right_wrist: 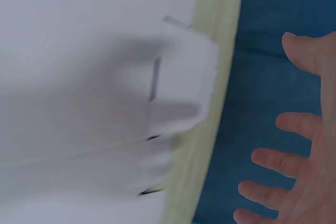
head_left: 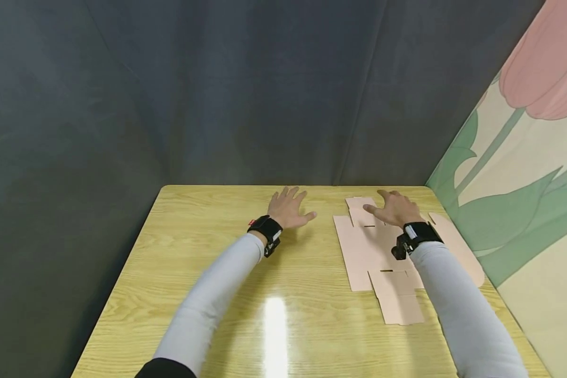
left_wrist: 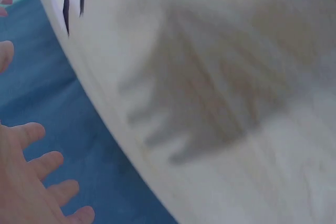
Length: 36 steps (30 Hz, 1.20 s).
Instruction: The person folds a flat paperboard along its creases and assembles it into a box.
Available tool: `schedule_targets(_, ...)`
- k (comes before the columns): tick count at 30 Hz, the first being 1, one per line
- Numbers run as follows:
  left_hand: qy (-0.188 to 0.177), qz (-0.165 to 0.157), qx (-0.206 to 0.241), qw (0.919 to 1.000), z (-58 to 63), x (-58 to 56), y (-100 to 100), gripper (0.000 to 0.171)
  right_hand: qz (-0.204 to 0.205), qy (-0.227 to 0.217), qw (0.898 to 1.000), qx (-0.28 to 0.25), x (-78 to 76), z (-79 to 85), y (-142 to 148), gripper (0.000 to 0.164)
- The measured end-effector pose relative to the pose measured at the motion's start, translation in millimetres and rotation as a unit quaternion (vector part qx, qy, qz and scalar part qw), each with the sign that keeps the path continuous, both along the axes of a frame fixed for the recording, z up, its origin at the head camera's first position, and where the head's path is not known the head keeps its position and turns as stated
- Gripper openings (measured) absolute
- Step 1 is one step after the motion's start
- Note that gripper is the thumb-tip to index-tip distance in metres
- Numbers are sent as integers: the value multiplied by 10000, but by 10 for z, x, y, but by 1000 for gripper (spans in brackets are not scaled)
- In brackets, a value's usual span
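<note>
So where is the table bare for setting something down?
Bare: the table between its left edge and the left sleeve, and the patch between that sleeve and the cardboard. Crowded: the right side, where cardboard lies beneath the right hand.

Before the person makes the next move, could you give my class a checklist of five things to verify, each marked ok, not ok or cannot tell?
1. Left hand free: ok; fingers spread, holding nothing.
2. Right hand free: ok; fingers spread, holding nothing.
3. Cardboard opened out on the table: ok; it lies spread with its flaps out.
4. Cardboard centred between both hands: not ok; it lies toward the table's right side, on the right hand's side.
5. Underside of the cardboard unmarked: cannot tell; that face is hidden.
</note>
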<state>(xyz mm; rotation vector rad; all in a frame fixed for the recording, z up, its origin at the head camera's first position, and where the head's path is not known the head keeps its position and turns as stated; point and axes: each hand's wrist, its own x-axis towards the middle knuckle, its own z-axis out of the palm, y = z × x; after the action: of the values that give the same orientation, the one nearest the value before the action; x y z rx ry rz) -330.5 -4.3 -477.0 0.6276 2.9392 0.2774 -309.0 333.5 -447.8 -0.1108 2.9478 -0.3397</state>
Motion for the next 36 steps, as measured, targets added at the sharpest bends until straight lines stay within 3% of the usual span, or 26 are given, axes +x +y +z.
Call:
schedule_targets(5,-65,-341,109,9993,-130,199,254,83,-35,-223,9997,-11,134,-168,261,100)
schedule_targets(10,120,-978,352,9945,-376,539,547,81,-36,-622,9980,68,308,-378,503,106)
schedule_targets(14,546,-1641,163,9848,-544,885,783,79,-103,-880,9958,235,460,-506,613,111)
schedule_targets(20,930,-2407,-268,9658,-595,1350,1036,72,24,-562,9969,553,604,-633,646,106)
schedule_targets(25,943,-2578,-541,9601,-607,1520,1065,71,52,-577,9961,668,606,-631,590,105)
schedule_targets(36,691,-2329,-540,9685,-629,1664,998,74,28,-602,9969,509,616,-612,380,98)
